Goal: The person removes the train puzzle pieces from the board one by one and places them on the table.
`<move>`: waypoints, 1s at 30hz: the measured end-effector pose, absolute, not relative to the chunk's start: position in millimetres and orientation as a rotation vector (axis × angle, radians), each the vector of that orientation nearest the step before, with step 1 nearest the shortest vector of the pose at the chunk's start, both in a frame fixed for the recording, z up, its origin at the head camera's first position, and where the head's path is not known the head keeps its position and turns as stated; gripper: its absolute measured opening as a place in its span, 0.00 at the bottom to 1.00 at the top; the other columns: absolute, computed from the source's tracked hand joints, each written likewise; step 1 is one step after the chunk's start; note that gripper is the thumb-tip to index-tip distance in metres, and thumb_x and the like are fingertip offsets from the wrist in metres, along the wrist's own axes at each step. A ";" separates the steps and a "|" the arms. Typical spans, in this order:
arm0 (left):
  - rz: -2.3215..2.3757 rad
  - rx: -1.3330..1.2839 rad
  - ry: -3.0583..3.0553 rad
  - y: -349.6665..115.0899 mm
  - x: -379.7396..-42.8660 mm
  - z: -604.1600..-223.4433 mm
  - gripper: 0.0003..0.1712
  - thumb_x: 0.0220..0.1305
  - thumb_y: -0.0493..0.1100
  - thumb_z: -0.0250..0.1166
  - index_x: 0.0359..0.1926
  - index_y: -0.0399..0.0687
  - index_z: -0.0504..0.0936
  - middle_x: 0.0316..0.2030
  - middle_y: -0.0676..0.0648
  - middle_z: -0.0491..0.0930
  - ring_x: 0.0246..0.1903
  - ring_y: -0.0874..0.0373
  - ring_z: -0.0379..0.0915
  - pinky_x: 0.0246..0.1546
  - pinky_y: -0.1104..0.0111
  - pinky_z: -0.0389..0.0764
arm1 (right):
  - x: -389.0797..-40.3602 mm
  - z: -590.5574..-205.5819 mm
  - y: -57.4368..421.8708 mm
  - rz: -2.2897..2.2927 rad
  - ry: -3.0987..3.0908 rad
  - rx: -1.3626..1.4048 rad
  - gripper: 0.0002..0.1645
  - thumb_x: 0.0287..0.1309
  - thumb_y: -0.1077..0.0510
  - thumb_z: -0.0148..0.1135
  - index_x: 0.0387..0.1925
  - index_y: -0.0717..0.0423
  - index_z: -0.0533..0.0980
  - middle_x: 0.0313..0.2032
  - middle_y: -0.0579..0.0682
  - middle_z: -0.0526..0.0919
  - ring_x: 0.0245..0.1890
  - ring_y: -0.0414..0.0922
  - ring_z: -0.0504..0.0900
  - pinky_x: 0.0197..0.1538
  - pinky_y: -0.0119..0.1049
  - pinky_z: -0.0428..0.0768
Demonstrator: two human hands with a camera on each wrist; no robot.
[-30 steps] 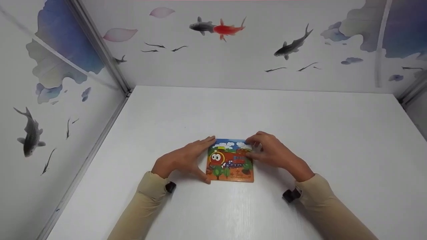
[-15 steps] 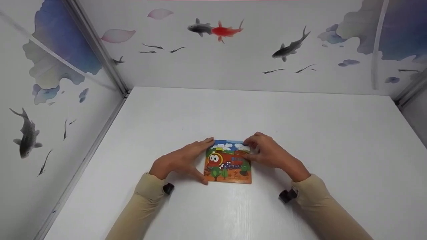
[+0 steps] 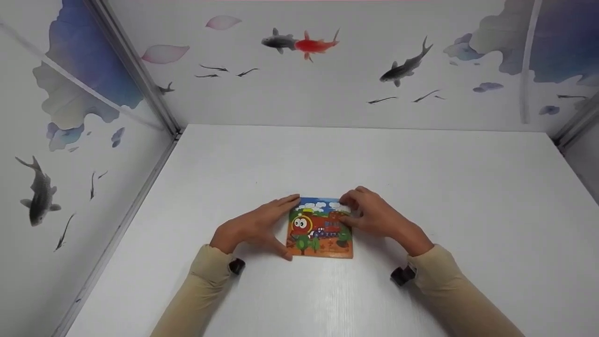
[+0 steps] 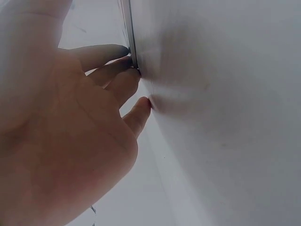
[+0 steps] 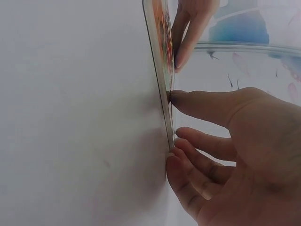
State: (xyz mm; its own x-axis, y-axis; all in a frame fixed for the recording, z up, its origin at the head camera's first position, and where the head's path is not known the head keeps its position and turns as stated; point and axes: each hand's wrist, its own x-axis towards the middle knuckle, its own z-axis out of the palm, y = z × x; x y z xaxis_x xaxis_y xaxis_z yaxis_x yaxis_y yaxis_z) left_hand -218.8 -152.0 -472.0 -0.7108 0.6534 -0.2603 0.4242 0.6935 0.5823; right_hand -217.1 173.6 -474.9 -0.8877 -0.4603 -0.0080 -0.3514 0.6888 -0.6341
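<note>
A flat square picture board with a cartoon train lies on the white table, orange edge toward me. The left hand spans its left side in the head view, fingertips at the top left corner and thumb at the bottom left corner. Over the board's upper right part, the right hand touches with thumb and bent fingertips. The right wrist view shows the board edge-on, thumb and fingertips of the right hand touching it, some space between them. The left hand has extended fingers along a thin edge in the left wrist view.
The white table meets a back wall and a left wall, both printed with fish and blue shapes. A small black wrist device is by the left cuff, another black device by the right cuff.
The head view has shifted slightly, moving the whole scene a little left and down in the frame. Both hands keep their places at the board.
</note>
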 end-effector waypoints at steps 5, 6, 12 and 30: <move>0.677 0.825 2.450 -152.3 -218.1 -470.7 0.78 0.49 0.63 0.88 0.89 0.56 0.47 0.89 0.56 0.42 0.88 0.51 0.40 0.86 0.48 0.55 | -218.8 -478.0 172.9 -0.978 2.740 -0.675 0.20 0.71 0.56 0.72 0.59 0.60 0.81 0.48 0.55 0.81 0.46 0.46 0.78 0.52 0.42 0.83; 0.678 0.824 2.450 -152.4 -218.0 -470.7 0.78 0.49 0.63 0.88 0.89 0.56 0.47 0.89 0.57 0.42 0.88 0.51 0.40 0.86 0.47 0.55 | -219.0 -478.5 172.8 -0.981 2.736 -0.669 0.20 0.72 0.56 0.72 0.59 0.60 0.81 0.48 0.54 0.81 0.46 0.46 0.78 0.52 0.43 0.83; 0.672 0.815 2.452 -152.0 -217.2 -471.2 0.77 0.50 0.64 0.87 0.89 0.58 0.48 0.89 0.57 0.42 0.89 0.50 0.39 0.86 0.46 0.55 | -220.6 -481.2 173.2 -1.002 2.702 -0.621 0.20 0.73 0.57 0.70 0.61 0.58 0.79 0.49 0.53 0.79 0.48 0.46 0.76 0.54 0.42 0.82; 0.686 0.745 2.437 -150.8 -218.9 -472.7 0.80 0.48 0.65 0.87 0.90 0.59 0.43 0.90 0.55 0.36 0.89 0.52 0.29 0.87 0.47 0.50 | -222.1 -478.0 173.4 -1.030 2.681 -0.619 0.20 0.72 0.55 0.72 0.59 0.58 0.77 0.49 0.55 0.78 0.47 0.47 0.76 0.52 0.41 0.81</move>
